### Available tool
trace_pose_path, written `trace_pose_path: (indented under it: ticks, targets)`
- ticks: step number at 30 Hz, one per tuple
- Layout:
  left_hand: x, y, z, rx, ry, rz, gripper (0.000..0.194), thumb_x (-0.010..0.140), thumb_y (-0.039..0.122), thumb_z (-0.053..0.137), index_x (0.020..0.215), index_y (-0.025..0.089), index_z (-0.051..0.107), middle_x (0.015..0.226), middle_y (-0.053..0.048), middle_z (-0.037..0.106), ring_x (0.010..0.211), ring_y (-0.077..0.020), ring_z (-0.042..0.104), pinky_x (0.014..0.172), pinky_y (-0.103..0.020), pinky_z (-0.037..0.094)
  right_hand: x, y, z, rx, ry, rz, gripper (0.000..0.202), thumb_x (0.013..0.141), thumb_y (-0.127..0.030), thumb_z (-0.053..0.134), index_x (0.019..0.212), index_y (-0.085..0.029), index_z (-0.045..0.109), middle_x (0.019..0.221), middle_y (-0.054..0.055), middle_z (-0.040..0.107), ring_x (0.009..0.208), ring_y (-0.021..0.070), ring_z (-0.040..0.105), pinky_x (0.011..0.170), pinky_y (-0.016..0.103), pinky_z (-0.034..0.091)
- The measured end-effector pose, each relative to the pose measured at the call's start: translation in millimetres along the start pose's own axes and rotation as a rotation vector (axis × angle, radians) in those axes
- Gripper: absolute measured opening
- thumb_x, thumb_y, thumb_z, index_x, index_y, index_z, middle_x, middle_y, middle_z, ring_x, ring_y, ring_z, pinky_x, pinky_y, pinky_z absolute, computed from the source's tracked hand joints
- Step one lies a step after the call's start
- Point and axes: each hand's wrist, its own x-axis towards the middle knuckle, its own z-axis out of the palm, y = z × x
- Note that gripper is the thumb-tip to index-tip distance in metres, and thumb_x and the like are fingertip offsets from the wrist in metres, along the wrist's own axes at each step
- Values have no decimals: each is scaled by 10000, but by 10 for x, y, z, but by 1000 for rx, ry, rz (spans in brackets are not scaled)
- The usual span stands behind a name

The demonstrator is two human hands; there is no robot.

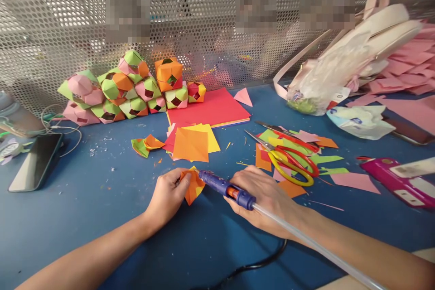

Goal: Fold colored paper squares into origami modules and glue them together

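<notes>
My left hand (170, 195) pinches a folded orange and yellow paper piece (194, 188) above the blue table. In my right hand (261, 195) is a blue hot glue gun (217, 185), its nozzle close against the paper's upper right edge; whether the tip touches cannot be made out. A long clear glue stick (306, 240) runs out of the gun's rear over my right forearm. Just beyond the hands lie square paper sheets (192, 144) in orange, yellow and pink. A folded green and orange paper unit (146, 145) rests to their left.
Folded paper balls (117, 86) are stacked along the perforated metal screen (204, 18). Scissors (288, 154) lie on paper scraps at right, near a magenta power strip (401, 181). A phone (36, 161) sits at left. A black cord (254, 265) crosses the front. A pale bag (350, 59) stands back right.
</notes>
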Motion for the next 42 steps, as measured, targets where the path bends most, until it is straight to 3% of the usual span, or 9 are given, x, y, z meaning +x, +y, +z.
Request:
trace_pose_path:
  ticks: [12, 18, 33, 37, 42]
  targets:
    - [8, -14, 9, -6, 0, -25, 280, 861, 293, 432, 692, 146, 600, 602, 21, 529, 568, -111, 450, 522, -201, 355, -33, 7, 7, -5, -13, 17, 79, 805, -147, 475, 762, -193, 428, 617, -12, 532, 554, 142, 492, 606, 308, 315]
    - [2, -16, 9, 10, -25, 20, 270, 866, 298, 428, 756, 153, 627, 676, 2, 575, 632, -127, 490, 590, -213, 387, -23, -22, 15, -6, 28, -19, 70, 792, -142, 469, 762, -197, 437, 610, -14, 526, 557, 145, 500, 613, 303, 326]
    - [20, -6, -4, -78, 9, -73, 290, 845, 350, 468, 734, 138, 632, 685, -6, 619, 638, -140, 536, 575, -212, 412, -15, -40, -23, -12, 9, 32, 105, 832, -180, 481, 743, -194, 427, 612, -7, 534, 543, 145, 480, 605, 317, 360]
    - [39, -13, -25, -161, 23, -136, 297, 834, 384, 496, 823, 130, 649, 774, -28, 666, 737, -178, 591, 654, -240, 455, -77, -15, -60, 71, 59, 153, 189, 880, -288, 473, 715, -196, 473, 627, 10, 548, 573, 158, 508, 585, 299, 407]
    - [41, -17, -39, -248, 26, -176, 306, 822, 403, 518, 861, 130, 650, 797, -33, 672, 783, -195, 601, 692, -257, 460, -142, 180, -110, 137, 50, 484, 321, 888, -431, 434, 758, -195, 609, 670, 33, 637, 613, 187, 602, 537, 276, 445]
